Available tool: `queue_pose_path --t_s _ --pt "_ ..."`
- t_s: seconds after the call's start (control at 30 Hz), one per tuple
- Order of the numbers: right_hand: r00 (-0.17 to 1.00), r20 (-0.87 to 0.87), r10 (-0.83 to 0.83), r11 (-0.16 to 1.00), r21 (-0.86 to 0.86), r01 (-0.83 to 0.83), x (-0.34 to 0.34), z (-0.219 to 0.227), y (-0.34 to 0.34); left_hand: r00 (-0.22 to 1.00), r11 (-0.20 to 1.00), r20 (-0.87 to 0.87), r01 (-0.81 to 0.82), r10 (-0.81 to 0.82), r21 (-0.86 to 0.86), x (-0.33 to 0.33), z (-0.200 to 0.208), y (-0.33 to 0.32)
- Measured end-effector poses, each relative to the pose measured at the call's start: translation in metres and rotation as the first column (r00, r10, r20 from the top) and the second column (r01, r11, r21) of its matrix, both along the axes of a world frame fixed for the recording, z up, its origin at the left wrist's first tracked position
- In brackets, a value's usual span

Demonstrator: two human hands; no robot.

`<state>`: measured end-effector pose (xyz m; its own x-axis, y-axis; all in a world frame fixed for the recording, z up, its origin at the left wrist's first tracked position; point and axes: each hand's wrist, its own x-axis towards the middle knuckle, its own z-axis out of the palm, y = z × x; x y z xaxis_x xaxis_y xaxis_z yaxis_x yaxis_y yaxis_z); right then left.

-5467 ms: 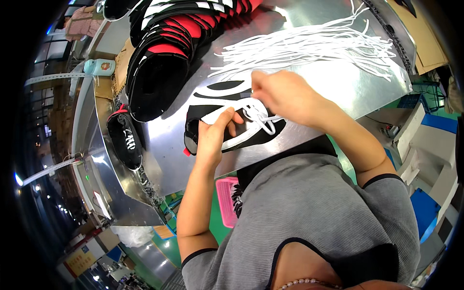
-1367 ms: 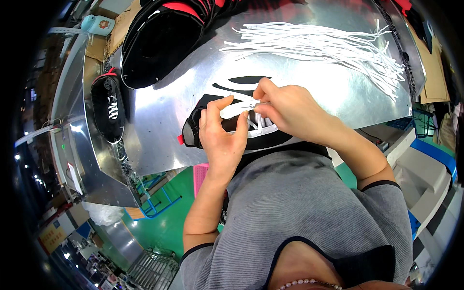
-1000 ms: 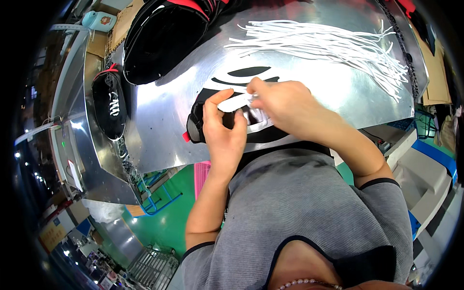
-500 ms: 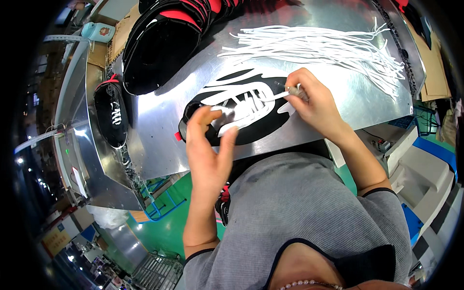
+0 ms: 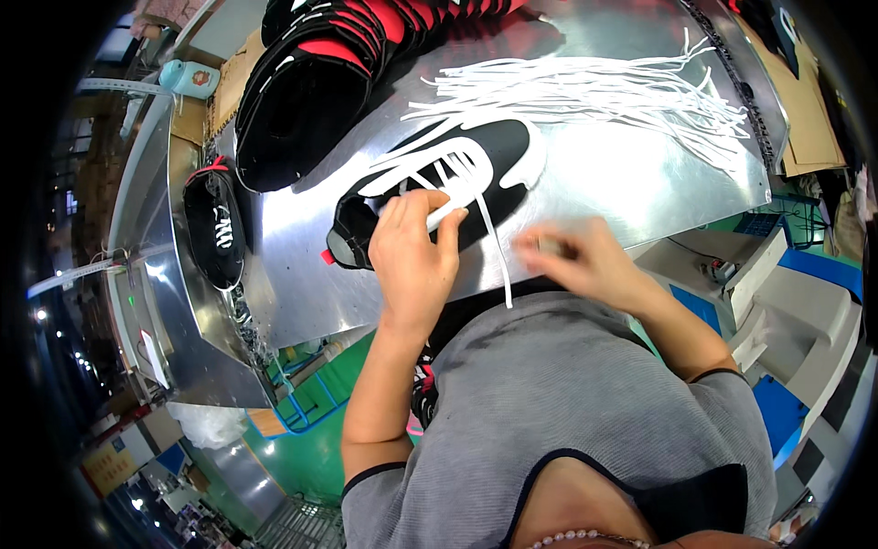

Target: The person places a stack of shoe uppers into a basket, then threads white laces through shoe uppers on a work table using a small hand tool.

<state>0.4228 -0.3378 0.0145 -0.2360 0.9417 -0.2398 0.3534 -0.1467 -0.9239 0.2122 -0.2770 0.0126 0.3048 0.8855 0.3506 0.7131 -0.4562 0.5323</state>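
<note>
Left of the black-and-white shoe upper [image 5: 505, 151] on the metal bench [image 5: 297, 293], an emblem on a pale blue container [image 5: 187, 80] is too small to read. The left hand [image 5: 412, 256], back upward, pinches a white part of the upper, hiding some of it. A white lace [image 5: 497, 247] trails from the upper. Right of it, the right hand [image 5: 583, 261] is motion-blurred, fingers curled; whether they hold anything, I cannot tell.

Your table [image 5: 297, 302] is smooth, glossy metal. Your shirt [image 5: 585, 384] is matt, ribbed cloth. The laces [image 5: 594, 87] look like soft cloth, the shoe [image 5: 503, 145] before you like matt cloth, the cardboard [image 5: 805, 128] dull and papery, the floor [image 5: 291, 462] glossy.
</note>
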Motion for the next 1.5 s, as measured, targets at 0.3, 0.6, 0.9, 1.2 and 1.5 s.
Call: queue_pose_path --t_s 0.3,0.6,0.9,1.2,1.5 --pt "0.942 -0.328 0.075 0.986 -0.115 -0.119 -0.021 -0.039 0.003 0.998 0.990 0.027 0.044 -0.048 0.135 -0.001 0.015 -0.006" --pt "0.932 -0.340 -0.121 0.975 0.134 0.176 -0.026 -0.034 0.042 0.985 0.964 -0.167 0.003 -0.049 -0.264 -0.005 0.003 0.005" --pt "0.940 -0.235 -0.247 0.784 0.522 0.336 -0.044 -0.059 0.066 0.999 0.935 -0.029 0.019 -0.032 -0.355 -0.006 -0.002 0.010" --pt "0.932 -0.255 -0.256 0.838 0.422 0.345 -0.038 -0.052 0.052 0.996 0.975 -0.089 -0.033 0.014 -0.218 0.001 -0.010 0.013" --pt "0.971 -0.171 -0.169 0.956 0.211 0.203 -0.026 -0.040 0.020 0.998 0.977 -0.067 -0.024 0.010 -0.214 0.002 -0.012 0.014"
